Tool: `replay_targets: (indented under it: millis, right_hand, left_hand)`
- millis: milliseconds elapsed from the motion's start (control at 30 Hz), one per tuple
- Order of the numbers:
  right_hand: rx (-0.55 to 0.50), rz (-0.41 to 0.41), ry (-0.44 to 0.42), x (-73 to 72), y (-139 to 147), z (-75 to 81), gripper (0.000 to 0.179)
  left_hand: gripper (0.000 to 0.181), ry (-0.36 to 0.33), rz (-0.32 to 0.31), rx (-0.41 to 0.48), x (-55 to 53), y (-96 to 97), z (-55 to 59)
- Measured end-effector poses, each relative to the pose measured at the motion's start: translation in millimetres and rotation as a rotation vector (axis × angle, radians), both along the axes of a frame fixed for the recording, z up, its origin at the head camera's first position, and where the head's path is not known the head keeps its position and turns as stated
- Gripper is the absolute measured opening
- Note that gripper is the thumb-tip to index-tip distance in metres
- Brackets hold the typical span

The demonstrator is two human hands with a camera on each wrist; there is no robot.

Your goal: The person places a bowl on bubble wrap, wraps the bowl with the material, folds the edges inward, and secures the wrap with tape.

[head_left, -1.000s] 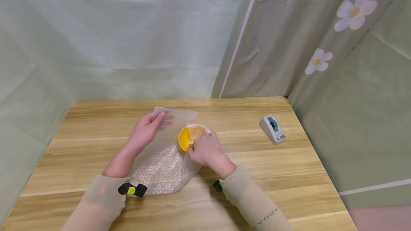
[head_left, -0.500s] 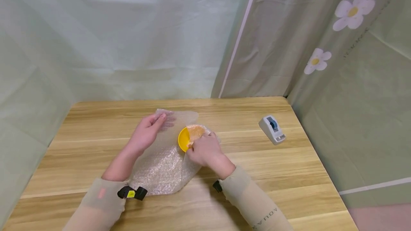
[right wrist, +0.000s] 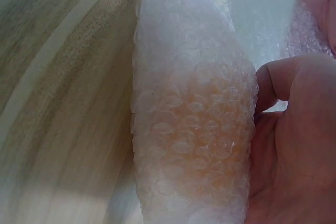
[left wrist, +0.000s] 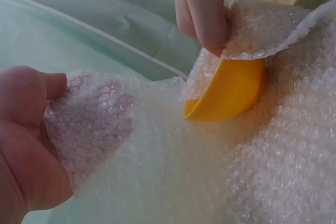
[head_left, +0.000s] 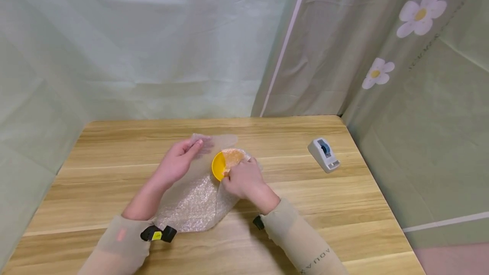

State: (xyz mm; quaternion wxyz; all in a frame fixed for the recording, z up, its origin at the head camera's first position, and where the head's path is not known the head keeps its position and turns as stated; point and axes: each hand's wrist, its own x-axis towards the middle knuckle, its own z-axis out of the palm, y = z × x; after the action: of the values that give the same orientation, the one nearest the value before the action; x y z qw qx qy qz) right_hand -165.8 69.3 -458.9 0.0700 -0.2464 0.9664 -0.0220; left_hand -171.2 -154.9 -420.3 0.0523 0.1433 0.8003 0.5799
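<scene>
A yellow bowl (head_left: 218, 166) lies on a sheet of bubble wrap (head_left: 195, 207), its right part covered by a fold of the wrap. My right hand (head_left: 245, 177) grips that fold together with the bowl's edge; in the right wrist view the bowl shows orange through the bubbles. At the far left corner of the sheet, my left hand (head_left: 179, 160) pinches the wrap between thumb and fingers and holds it raised. Its fingers show through the clear sheet in the left wrist view, where the bowl (left wrist: 231, 90) appears tilted with its open side uncovered.
A grey-white tape dispenser (head_left: 324, 154) stands on the right part of the wooden table (head_left: 305, 215). Pale curtains hang behind the table and at both sides. Dark wrist cameras (head_left: 158, 233) sit on the sleeves.
My left hand has moved slightly right and nearer the bowl, bringing the raised corner of the wrap with it. My right hand and the bowl have stayed in place.
</scene>
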Motion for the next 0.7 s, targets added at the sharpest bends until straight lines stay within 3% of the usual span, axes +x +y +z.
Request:
replay_targets:
  millis: [200, 367, 700]
  right_hand:
    - [0.004, -0.001, 0.004, 0.5, -1, 0.3, 0.048]
    - [0.013, -0.003, 0.001, 1.3, -1, 0.1, 0.046]
    - [0.013, -0.003, 0.002, 1.3, -2, -5.3, 0.043]
  left_hand:
    - [0.041, 0.029, -0.003, -0.092, 6.3, 4.6, 0.0]
    - [0.042, 0.017, -0.04, -0.111, 9.9, 8.6, -2.1]
    - [0.037, 0.047, -0.105, -0.174, 13.8, 22.1, -19.4]
